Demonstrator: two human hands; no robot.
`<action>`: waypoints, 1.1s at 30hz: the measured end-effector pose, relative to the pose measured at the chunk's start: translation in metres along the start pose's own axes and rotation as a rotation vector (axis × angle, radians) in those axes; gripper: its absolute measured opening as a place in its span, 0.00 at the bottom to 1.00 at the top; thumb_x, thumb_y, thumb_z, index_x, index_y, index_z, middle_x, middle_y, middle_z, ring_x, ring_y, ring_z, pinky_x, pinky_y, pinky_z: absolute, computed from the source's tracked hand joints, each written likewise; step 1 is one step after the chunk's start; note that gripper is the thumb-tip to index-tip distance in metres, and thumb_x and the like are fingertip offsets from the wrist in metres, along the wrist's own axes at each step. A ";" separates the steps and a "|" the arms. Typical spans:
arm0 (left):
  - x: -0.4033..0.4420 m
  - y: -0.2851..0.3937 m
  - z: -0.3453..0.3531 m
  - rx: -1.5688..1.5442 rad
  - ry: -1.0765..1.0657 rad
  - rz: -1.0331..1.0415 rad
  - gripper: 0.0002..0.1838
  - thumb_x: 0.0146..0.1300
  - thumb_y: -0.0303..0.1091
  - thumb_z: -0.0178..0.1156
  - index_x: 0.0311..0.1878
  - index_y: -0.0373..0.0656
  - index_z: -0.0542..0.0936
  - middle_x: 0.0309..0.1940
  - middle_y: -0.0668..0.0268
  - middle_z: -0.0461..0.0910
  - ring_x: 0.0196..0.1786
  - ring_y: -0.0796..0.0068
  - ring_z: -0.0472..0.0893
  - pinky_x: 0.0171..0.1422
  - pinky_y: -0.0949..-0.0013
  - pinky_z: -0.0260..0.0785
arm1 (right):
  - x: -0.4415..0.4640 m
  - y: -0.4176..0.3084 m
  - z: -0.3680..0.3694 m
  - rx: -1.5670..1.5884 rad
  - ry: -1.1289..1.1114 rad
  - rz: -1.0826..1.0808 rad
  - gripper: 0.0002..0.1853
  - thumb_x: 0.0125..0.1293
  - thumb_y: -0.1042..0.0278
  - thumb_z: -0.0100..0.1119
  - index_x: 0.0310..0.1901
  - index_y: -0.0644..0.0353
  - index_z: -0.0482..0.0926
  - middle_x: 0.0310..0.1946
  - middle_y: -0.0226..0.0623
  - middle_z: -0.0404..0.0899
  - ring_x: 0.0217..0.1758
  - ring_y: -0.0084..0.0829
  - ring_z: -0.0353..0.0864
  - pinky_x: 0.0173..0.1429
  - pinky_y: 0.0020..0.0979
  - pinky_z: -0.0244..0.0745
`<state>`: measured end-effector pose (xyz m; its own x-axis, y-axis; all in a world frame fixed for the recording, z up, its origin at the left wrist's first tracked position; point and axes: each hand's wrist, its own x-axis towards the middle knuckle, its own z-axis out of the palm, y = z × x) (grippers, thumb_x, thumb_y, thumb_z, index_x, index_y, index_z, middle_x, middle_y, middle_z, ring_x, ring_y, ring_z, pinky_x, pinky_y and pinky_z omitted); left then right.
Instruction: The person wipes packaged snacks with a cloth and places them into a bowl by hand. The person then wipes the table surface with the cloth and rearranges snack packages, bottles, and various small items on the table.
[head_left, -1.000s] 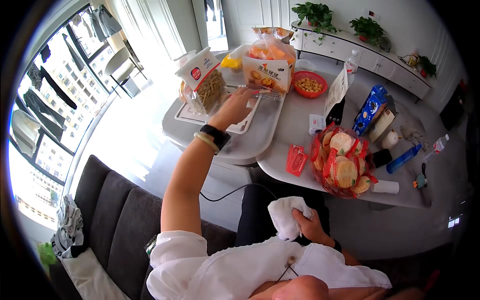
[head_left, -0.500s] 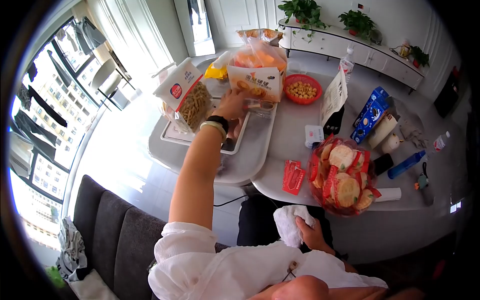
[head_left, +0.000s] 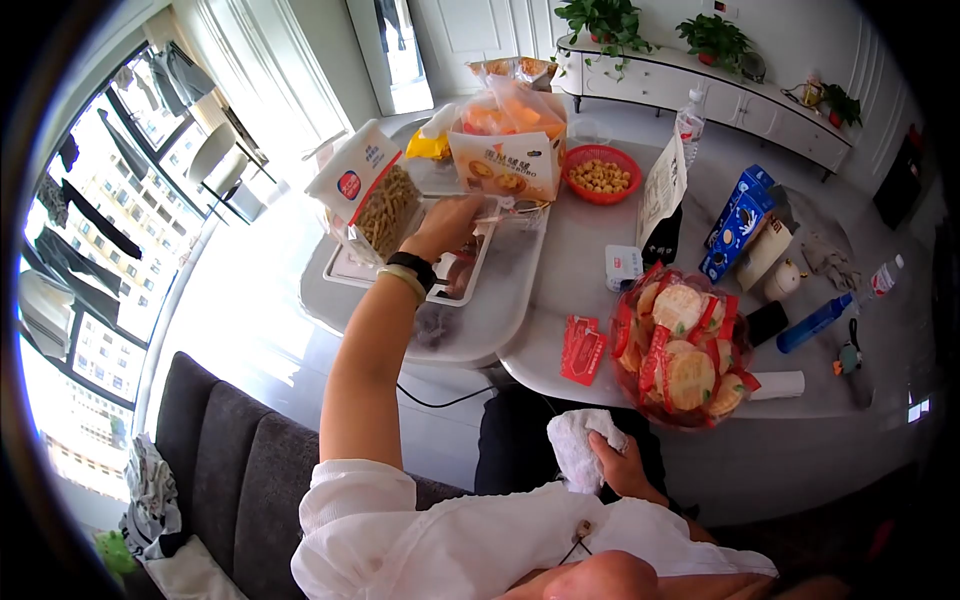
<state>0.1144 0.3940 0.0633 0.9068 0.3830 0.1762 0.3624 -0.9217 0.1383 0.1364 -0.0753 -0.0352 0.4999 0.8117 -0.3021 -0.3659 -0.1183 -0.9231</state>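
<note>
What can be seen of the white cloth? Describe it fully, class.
The cloth is plain white and looks soft, like towelling. It is bunched into a rumpled wad, not spread flat. The right hand grips its right side. In view it overlaps the dark trousers; whether it touches them cannot be told.

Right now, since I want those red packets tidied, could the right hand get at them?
Probably not yet: the right hand grips the white cloth, which it would likely have to release, though nothing covers the red packets.
</note>
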 end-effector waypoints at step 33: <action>-0.278 0.050 -0.050 -2.201 0.815 -0.310 0.02 0.68 0.28 0.53 0.40 0.43 0.75 0.22 0.76 0.64 0.22 0.82 0.64 0.36 0.71 0.63 | 0.025 -0.150 0.069 0.278 -0.147 -0.562 0.20 0.78 0.61 0.50 0.62 0.66 0.73 0.56 0.38 0.80 0.61 0.30 0.77 0.62 0.32 0.72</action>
<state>-0.1304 0.2444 0.0698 0.4569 0.8862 0.0774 -0.7570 0.3416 0.5571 0.1497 0.0019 0.1127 0.5690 0.7791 0.2633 -0.2791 0.4841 -0.8293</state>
